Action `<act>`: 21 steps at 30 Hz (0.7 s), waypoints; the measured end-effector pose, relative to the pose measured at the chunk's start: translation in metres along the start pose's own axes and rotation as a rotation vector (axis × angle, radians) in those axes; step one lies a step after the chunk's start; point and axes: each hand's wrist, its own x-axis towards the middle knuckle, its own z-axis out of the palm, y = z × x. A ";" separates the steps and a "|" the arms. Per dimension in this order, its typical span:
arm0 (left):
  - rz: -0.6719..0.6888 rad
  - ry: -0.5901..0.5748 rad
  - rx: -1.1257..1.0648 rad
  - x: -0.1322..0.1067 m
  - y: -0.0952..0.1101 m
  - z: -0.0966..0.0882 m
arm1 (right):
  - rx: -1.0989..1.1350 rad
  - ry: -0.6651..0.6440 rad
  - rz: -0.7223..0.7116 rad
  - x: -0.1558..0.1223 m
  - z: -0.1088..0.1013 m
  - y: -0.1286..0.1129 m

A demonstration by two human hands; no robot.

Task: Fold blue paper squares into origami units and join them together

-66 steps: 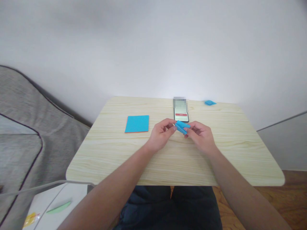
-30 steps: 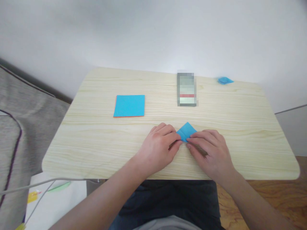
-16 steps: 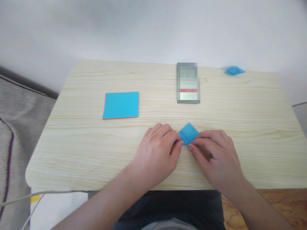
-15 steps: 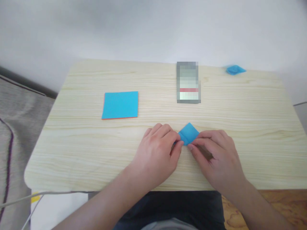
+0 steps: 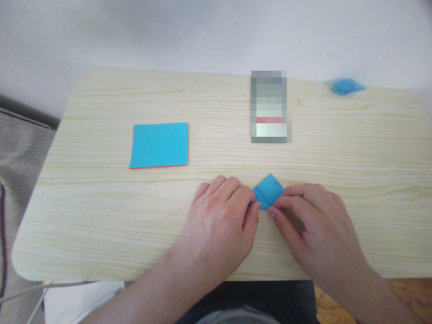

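Note:
A small folded piece of blue paper [image 5: 270,190] lies on the table near its front edge, one corner pointing away from me. My left hand [image 5: 224,216] pinches its left side between thumb and index finger, the other fingers curled. On the opposite side, the thumb and fingertips of my right hand [image 5: 315,225] grip the lower right edge. A crease runs across the paper near my left fingertips. Both hands hide the side corners.
On the wood-grain table [image 5: 101,207], a stack of blue and red paper [image 5: 159,145] lies left. A pixelated phone-like object [image 5: 271,107] lies behind my hands. A folded blue paper shape [image 5: 347,87] sits at the back right, by the white wall [image 5: 202,36]. A cable [image 5: 43,285] crosses the lower left.
The whole view has come slightly closer to the table. Both hands keep their pinch on the folded blue paper, with barely any shift of the fingers.

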 end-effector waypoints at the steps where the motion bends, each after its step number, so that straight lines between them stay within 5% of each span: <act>1: 0.001 -0.007 0.004 0.000 0.000 0.000 | -0.006 -0.008 0.000 0.000 -0.001 0.000; 21: -0.068 -0.092 0.024 0.003 0.005 -0.008 | -0.018 -0.033 0.040 0.005 -0.002 -0.008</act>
